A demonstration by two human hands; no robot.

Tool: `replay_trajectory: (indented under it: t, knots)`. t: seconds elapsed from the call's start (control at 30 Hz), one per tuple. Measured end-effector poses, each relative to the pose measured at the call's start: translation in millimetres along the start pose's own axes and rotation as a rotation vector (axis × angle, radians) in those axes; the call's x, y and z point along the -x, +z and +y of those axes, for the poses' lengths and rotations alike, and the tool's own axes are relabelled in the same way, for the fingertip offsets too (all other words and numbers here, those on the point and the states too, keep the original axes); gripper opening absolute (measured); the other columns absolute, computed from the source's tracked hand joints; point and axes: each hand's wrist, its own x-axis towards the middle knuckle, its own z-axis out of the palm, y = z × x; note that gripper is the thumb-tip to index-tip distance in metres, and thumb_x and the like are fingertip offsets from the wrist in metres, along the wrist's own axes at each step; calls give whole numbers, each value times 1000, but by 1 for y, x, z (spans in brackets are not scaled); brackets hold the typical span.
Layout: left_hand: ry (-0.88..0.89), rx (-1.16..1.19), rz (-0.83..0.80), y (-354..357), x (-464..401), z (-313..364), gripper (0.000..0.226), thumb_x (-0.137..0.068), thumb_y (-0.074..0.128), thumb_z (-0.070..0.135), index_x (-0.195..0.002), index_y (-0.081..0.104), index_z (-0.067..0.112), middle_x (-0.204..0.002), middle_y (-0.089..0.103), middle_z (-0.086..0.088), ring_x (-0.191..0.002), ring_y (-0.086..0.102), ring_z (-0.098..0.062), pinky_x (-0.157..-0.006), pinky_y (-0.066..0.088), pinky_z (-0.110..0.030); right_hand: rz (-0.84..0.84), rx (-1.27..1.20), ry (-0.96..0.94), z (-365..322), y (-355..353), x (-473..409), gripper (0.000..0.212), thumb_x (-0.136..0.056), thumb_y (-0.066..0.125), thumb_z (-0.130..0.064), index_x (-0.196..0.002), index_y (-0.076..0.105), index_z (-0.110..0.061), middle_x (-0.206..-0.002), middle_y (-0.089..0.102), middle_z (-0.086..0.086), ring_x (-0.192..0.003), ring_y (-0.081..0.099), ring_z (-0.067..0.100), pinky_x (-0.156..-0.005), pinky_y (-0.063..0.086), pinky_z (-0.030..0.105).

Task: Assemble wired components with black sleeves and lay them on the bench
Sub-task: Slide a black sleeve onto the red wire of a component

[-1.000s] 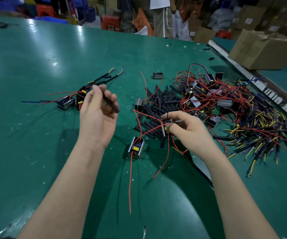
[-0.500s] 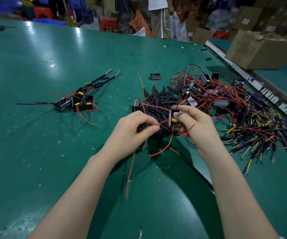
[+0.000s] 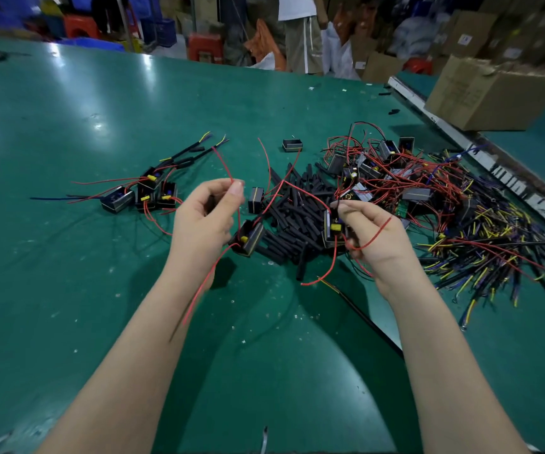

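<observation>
Far left on the green bench (image 3: 51,290): a small cluster of finished components (image 3: 148,194), black sleeves already on their leads and fanned out away from the supply, presumably set apart so done work stays clear of raw stock. Next, the left hand (image 3: 204,221), thumb and forefinger pinched on a thin red wire (image 3: 230,176), remaining fingers curled loosely; below it a small black wired component (image 3: 248,237) with a yellow part, dangling by that wire just above the bench, likely lifted to free its leads from the tangle. Centre, behind both hands: a heap of loose black sleeves (image 3: 294,211), kept within easy reach for threading. Then the right hand (image 3: 371,237), fingers curled round a second wired component (image 3: 333,229), a red lead looped across the knuckles and trailing down toward the bench, seemingly held steady while the two units get separated. Further right: a dense pile of unassembled components with red wires (image 3: 395,181), then a spread of black-and-yellow cables (image 3: 493,250). Far right, raised on the neighbouring surface: a cardboard box (image 3: 490,93). No sleeve seen in either hand yet, so sleeving of these units judged not begun.
</observation>
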Motion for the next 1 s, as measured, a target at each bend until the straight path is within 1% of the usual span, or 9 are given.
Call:
replay_trajectory:
  t: [0.2, 0.33, 0.43, 0.53, 0.67, 0.77, 0.83, 0.93, 1.0]
  knots:
    - [-70, 157, 53, -4, -4, 4, 6, -93, 58, 15, -90, 61, 19, -67, 60, 10, -43, 27, -1, -36, 19, -11, 184, -103, -31, -3, -7, -2, 13, -94, 57, -16, -86, 66, -22, -53, 49, -16, -44, 41, -4, -48, 35, 9]
    - [-83, 166, 52, -6, -3, 4, 6, -92, 59, 18, -91, 63, 22, -71, 63, 11, -45, 32, 0, -37, 22, -10, 293, -187, -50, -4, -13, -6, 9, -93, 60, -17, -100, 64, -19, -78, 61, -13, -55, 54, -11, -62, 41, 10]
    - [-72, 158, 59, -7, -3, 4, 5, -93, 58, 19, -93, 63, 21, -75, 64, 11, -46, 34, 0, -37, 23, -9, 338, -223, -70, -3, -16, -7, 15, -93, 61, -19, -108, 61, -17, -89, 61, -12, -71, 58, -10, -78, 43, 18]
    - [-50, 156, 61, -8, -4, 4, 5, -93, 57, 19, -94, 62, 20, -76, 64, 12, -46, 34, -1, -37, 22, -10, 337, -244, -63, -2, -19, -9, 10, -92, 62, -19, -102, 60, -20, -88, 60, -10, -80, 56, 0, -87, 45, 29]
    - [-36, 159, 57, -9, -5, 4, 6, -93, 57, 19, -95, 62, 20, -74, 64, 13, -45, 33, -1, -36, 22, -10, 326, -233, -59, -3, -19, -10, 4, -93, 62, -22, -94, 61, -26, -83, 61, -14, -74, 56, -3, -65, 47, 21]
    - [-28, 159, 58, -9, -5, 4, 6, -93, 56, 19, -96, 62, 20, -74, 64, 13, -46, 33, -1, -37, 22, -10, 329, -204, -84, -3, -19, -10, 4, -93, 62, -22, -94, 60, -26, -85, 62, -13, -72, 57, -7, -71, 46, 19]
    - [-29, 148, 63, -9, -5, 5, 6, -93, 56, 18, -95, 62, 20, -74, 64, 12, -46, 33, -1, -37, 22, -10, 323, -216, -78, -2, -19, -10, 3, -93, 62, -23, -95, 61, -25, -85, 61, -12, -76, 56, -3, -75, 45, 21]
    - [-46, 142, 75, -7, -4, 5, 7, -94, 56, 19, -94, 62, 20, -74, 64, 12, -46, 32, -1, -37, 21, -10, 327, -261, -57, -3, -18, -10, 4, -94, 60, -23, -92, 60, -26, -86, 57, -9, -77, 51, 5, -69, 42, 22]
    - [-67, 170, 93, -8, -5, 7, 7, -95, 54, 20, -92, 61, 21, -73, 65, 12, -46, 30, -1, -34, 20, -10, 358, -274, -52, -5, -19, -10, 7, -96, 57, -23, -91, 60, -27, -85, 56, -9, -71, 49, 6, -58, 41, 20]
